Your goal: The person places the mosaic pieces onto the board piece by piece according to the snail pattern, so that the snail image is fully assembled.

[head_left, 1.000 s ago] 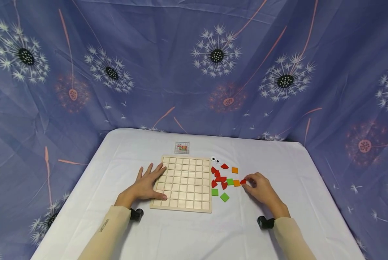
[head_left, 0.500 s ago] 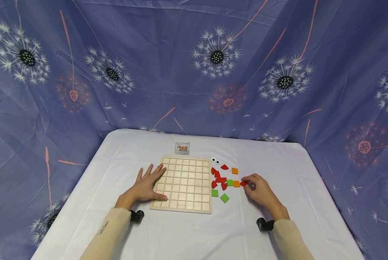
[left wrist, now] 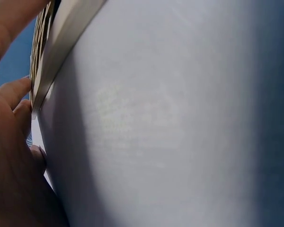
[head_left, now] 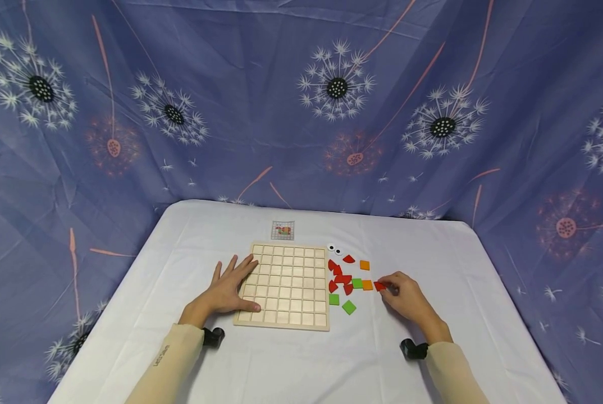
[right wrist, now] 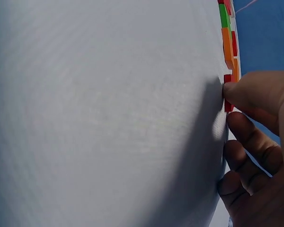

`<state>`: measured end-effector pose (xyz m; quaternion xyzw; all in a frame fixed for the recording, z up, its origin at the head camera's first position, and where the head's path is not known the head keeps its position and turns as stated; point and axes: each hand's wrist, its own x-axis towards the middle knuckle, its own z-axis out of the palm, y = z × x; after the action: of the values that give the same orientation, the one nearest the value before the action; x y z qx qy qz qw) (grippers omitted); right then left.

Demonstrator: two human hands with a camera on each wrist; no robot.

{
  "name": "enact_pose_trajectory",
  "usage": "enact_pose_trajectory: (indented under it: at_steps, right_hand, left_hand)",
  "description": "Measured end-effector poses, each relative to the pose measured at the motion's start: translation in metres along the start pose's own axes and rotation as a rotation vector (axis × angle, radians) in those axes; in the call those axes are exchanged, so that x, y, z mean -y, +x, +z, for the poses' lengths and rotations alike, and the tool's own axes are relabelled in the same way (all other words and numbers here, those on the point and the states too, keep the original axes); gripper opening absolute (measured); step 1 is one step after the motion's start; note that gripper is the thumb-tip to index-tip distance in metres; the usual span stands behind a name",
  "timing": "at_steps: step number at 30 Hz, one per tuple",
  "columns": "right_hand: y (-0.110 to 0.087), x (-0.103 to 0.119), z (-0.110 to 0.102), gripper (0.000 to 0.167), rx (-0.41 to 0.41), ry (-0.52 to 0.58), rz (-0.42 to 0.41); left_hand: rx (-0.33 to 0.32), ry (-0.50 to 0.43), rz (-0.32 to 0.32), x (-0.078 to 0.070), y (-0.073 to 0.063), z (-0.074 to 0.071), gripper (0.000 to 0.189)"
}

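Note:
My left hand (head_left: pixel 225 292) lies with its fingers spread over the left edge of a wooden grid board (head_left: pixel 297 286), thumb near its lower left corner. The left wrist view shows the fingers touching the board's rim (left wrist: pixel 61 42). To the right of the board, my right hand (head_left: pixel 406 294) pinches a red quarter-circle tile (head_left: pixel 379 286) between thumb and fingers. That tile, seen edge-on as a red strip (right wrist: pixel 227 105) in the right wrist view, is at the cloth surface, with the thumb against it. Just left of it lies an orange square tile (head_left: pixel 367 285), touching a green square tile (head_left: pixel 357 283).
Several red tiles (head_left: pixel 338 275) cluster beside the board, with green squares (head_left: pixel 349 307) below and another orange square (head_left: pixel 364 265) above. Two round eye pieces (head_left: pixel 334 249) sit near the board's top right corner. A small picture card (head_left: pixel 283 230) lies behind the board.
The red tile has turned in my right hand's fingers, and hand and tile have shifted slightly toward me and to the right. My left hand stays on the board.

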<state>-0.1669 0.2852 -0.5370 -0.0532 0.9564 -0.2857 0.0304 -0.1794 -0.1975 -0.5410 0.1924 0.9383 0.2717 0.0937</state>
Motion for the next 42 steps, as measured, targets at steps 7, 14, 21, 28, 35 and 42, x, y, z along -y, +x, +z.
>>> enact_pose_trajectory:
  at_steps: [7,14,21,28,35,42]
  right_hand:
    - [0.003,0.0,-0.001,0.03,-0.033,0.042,0.046]
    - [0.013,0.011,0.003,0.027,-0.095,0.099,-0.006]
    - [0.029,0.039,0.017,0.027,-0.086,0.172,-0.019]
    - [0.041,0.068,0.036,0.026,-0.075,0.196,-0.04]
    - [0.047,0.088,0.048,0.023,-0.05,0.245,-0.097]
    - [0.052,0.104,0.062,0.02,-0.018,0.266,-0.119]
  left_hand:
    - [-0.008,0.012,0.002,-0.002,0.002,0.0,0.122]
    - [-0.006,0.011,-0.001,-0.004,0.002,-0.001,0.122]
    - [-0.001,0.018,-0.008,-0.002,0.002,-0.001,0.123]
    - [0.004,0.021,-0.013,-0.002,0.002,0.0,0.123]
    - [-0.002,0.024,-0.007,-0.001,0.001,0.0,0.123]
    - [0.002,0.019,-0.011,0.0,-0.001,0.0,0.123]
